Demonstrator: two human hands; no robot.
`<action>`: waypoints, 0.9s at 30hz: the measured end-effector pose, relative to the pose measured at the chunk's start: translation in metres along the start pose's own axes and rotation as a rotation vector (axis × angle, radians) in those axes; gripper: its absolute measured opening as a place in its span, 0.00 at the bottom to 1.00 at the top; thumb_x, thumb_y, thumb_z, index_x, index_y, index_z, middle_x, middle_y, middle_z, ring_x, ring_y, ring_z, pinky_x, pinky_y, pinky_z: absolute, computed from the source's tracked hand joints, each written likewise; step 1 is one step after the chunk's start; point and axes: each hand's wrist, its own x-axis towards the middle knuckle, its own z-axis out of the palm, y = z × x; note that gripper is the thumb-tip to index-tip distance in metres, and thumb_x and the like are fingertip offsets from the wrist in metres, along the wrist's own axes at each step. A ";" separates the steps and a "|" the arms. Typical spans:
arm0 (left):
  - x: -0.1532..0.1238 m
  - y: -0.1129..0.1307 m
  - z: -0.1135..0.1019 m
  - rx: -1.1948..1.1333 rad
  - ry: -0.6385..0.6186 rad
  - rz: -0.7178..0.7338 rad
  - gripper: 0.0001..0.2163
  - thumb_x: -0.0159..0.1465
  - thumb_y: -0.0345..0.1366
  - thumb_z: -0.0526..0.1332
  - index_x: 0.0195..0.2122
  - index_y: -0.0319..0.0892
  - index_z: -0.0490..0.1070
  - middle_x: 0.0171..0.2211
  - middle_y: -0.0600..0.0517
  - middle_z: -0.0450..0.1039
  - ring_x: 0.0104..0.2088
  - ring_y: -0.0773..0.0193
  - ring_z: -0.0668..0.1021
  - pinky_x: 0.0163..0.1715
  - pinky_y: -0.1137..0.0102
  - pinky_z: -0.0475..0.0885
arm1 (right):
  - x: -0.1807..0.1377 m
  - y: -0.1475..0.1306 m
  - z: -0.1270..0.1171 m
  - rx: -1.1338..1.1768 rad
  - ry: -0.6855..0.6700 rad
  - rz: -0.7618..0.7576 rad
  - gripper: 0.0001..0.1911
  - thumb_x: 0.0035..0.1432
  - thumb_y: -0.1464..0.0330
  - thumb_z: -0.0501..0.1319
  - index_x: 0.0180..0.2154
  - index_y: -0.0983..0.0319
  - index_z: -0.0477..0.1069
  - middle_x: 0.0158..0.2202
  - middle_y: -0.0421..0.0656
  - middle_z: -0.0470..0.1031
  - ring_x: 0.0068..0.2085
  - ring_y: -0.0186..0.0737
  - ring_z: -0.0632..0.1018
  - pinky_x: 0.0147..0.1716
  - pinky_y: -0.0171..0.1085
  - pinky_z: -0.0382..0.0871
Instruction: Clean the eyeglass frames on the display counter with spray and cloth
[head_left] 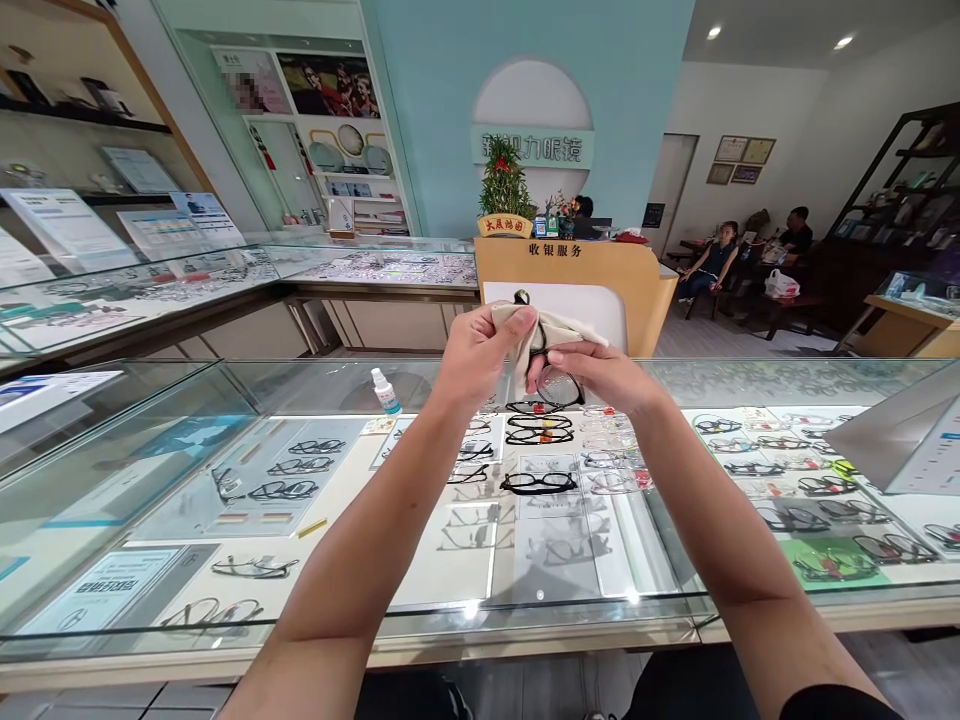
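Both my hands are raised above a glass display counter [225, 420]. My left hand [480, 350] pinches a beige cleaning cloth [559, 325] against a pair of black-framed glasses [559, 385]. My right hand [600, 372] grips the glasses from the right, fingers closed round the frame. One lens shows below my fingers; the rest of the frame is partly hidden by the cloth and hands.
A small spray bottle [385, 391] stands on the counter glass left of my hands. Several pairs of glasses [538, 483] lie inside the case below. A cashier desk [577, 285] stands behind, and people sit at the back right [712, 262].
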 end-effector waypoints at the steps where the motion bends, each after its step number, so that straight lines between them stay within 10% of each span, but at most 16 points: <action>1: 0.000 0.001 -0.001 0.010 -0.007 -0.007 0.27 0.65 0.65 0.71 0.28 0.46 0.70 0.17 0.54 0.72 0.15 0.62 0.74 0.19 0.65 0.71 | 0.000 0.000 -0.001 -0.008 -0.003 0.002 0.19 0.70 0.49 0.67 0.41 0.57 0.86 0.42 0.45 0.86 0.46 0.46 0.83 0.61 0.48 0.76; 14: 0.007 0.006 -0.017 -0.123 -0.196 -0.055 0.23 0.58 0.49 0.82 0.42 0.44 0.74 0.26 0.54 0.78 0.24 0.64 0.79 0.28 0.68 0.76 | 0.003 0.004 0.002 0.080 0.106 -0.069 0.19 0.66 0.48 0.71 0.38 0.58 0.87 0.38 0.43 0.86 0.42 0.44 0.82 0.53 0.45 0.77; 27: -0.005 0.002 0.013 -0.078 0.074 0.065 0.25 0.67 0.59 0.73 0.32 0.47 0.63 0.14 0.60 0.69 0.11 0.67 0.70 0.14 0.71 0.63 | 0.005 0.005 0.006 0.140 -0.024 -0.073 0.19 0.70 0.50 0.70 0.39 0.60 0.85 0.38 0.44 0.85 0.42 0.42 0.83 0.50 0.41 0.78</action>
